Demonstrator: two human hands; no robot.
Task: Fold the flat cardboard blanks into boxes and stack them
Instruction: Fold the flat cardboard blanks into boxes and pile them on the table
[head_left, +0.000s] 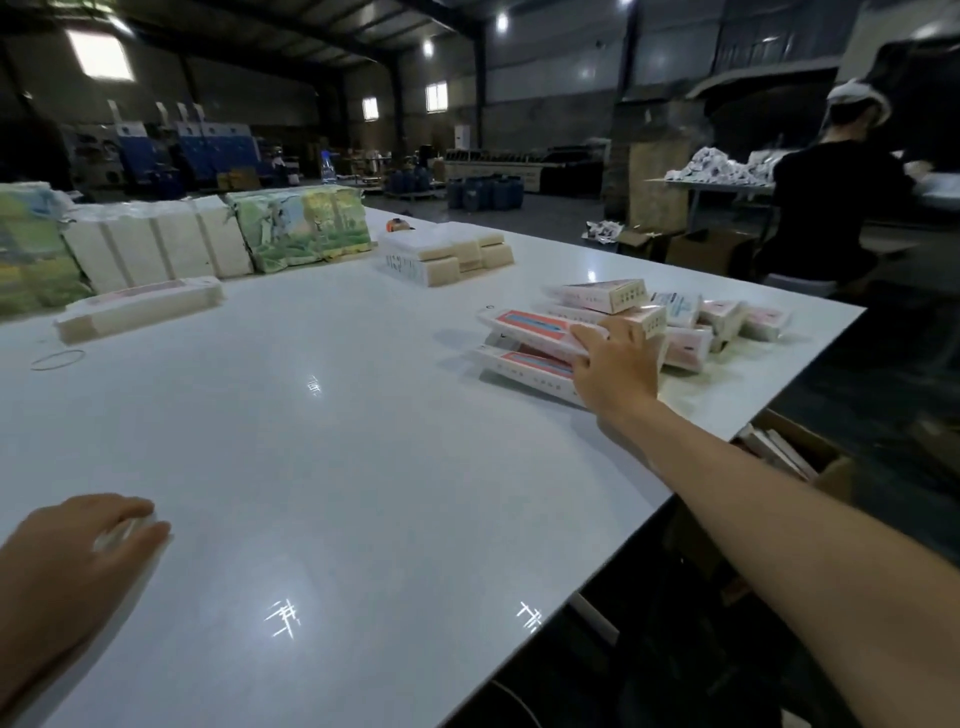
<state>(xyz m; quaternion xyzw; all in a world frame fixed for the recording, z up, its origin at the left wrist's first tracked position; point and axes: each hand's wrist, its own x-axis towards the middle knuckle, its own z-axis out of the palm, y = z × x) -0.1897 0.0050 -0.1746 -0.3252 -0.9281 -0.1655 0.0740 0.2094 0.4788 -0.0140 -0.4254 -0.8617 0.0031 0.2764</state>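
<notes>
- Several folded boxes (613, 306) already sit in a loose heap near the right edge of the white table (337, 467), some lying across others, more a pile than a neat stack from where I stand.
- The right hand (615, 366) reaches out over that heap, fingers curled onto the end of a long pink-and-white box (535, 332) at the front of the pile, gripping it as it rests on another like it below.
- The left hand (78, 545) lies low on the table near the person, fingers bent over something small and pale; it is too blurred for me to tell what it is or whether the hand truly grips it.
- Flat blanks are still plentiful: a bundle of them (140, 312) lies on the left side of the table, and a basket with more pale stacks (447, 254) stands further back.
- Wrapped packs (301, 228) line the far-left edge, seemingly unopened supply.
- A rubber band (57, 359) lies loose near the left bundle.
- Another person (831, 192) works at a separate bench beyond the table.
- My judgement: the job is well started but far from finished, since the folded heap is small beside the unfolded stock, and the heap itself wants squaring up.
</notes>
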